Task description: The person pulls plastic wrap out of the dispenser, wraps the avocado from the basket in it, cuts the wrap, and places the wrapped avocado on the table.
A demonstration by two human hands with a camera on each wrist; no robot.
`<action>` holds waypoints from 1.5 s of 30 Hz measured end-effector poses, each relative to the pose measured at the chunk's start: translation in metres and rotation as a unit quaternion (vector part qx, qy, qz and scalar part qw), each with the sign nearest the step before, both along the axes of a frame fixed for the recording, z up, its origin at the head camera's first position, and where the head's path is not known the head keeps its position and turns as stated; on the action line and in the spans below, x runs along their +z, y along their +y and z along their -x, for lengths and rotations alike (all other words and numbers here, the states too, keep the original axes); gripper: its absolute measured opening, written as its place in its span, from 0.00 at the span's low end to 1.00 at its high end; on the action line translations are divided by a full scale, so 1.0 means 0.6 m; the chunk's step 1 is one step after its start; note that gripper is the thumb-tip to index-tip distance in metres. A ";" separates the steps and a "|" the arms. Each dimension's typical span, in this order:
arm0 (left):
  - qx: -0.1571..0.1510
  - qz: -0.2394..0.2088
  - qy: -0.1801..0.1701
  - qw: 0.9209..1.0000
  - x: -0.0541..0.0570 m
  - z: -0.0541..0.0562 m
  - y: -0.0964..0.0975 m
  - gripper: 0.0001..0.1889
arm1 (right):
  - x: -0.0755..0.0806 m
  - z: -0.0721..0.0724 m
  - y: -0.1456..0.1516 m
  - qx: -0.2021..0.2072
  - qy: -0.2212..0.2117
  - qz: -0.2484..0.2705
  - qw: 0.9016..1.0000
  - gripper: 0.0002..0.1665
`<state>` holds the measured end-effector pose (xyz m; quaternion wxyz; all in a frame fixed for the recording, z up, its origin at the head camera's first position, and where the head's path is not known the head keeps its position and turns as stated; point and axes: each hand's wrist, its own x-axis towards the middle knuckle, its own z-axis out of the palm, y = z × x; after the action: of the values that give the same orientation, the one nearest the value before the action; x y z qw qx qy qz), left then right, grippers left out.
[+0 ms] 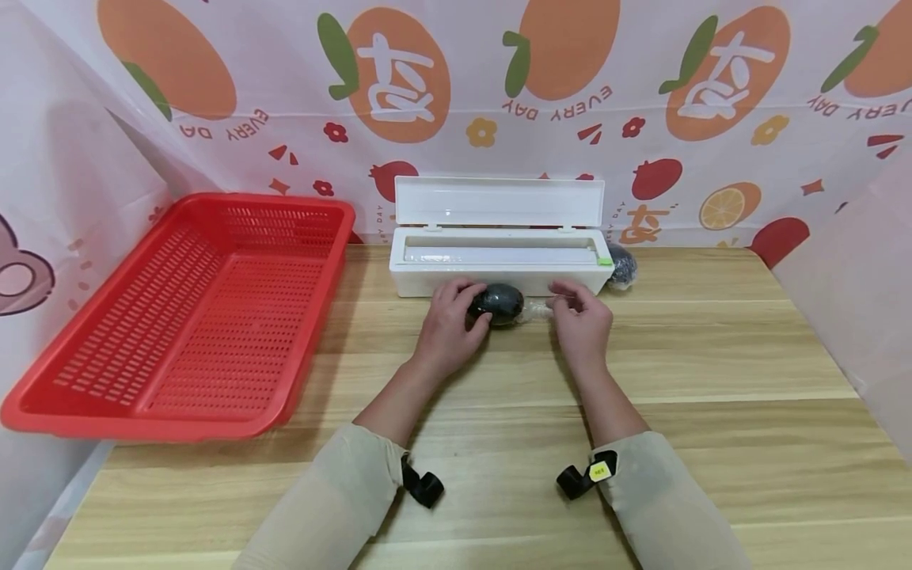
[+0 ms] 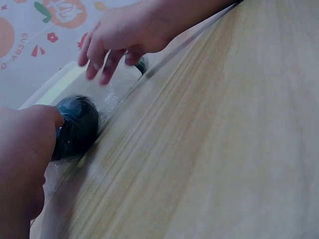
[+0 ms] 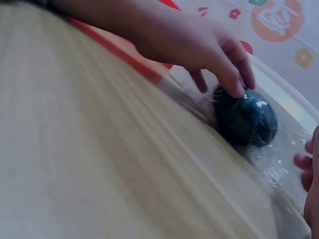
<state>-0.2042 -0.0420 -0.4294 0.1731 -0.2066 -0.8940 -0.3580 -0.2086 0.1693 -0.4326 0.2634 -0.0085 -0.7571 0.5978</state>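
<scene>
A dark, egg-shaped item wrapped in clear plastic film lies on the table against the front of a white film dispenser box; it resembles an avocado. My left hand grips it from the left, thumb at the near side and fingers over the far side. Off its right end trails a crumpled tail of film. My right hand hovers by that tail, its fingers loosely bent and apart in the left wrist view; I cannot tell whether they touch the film.
The dispenser's white lid stands raised at the back. A second dark wrapped item sits by the box's right end, partly hidden. On the left is a red perforated basket. Printed sheeting hangs behind the wooden table.
</scene>
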 end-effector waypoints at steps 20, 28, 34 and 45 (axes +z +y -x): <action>-0.017 -0.003 0.005 1.000 0.004 0.000 0.002 0.24 | 0.006 0.042 0.109 -0.069 -0.001 -0.100 0.993 0.32; -0.014 0.003 0.001 1.000 0.005 -0.002 0.003 0.24 | 0.005 0.047 0.117 -0.057 -0.056 -0.128 0.989 0.35; -0.002 0.010 0.014 1.000 0.005 -0.005 0.005 0.23 | 0.006 0.050 0.127 -0.041 -0.037 -0.168 0.984 0.37; 0.016 0.023 0.057 0.998 0.013 -0.008 0.007 0.21 | 0.029 0.054 0.134 0.010 -0.105 -0.230 0.967 0.38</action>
<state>-0.1996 -0.0379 -0.4214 0.2246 -0.2161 -0.8940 -0.3219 -0.2408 0.2496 -0.4150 0.1712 -0.0024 -0.8976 0.4062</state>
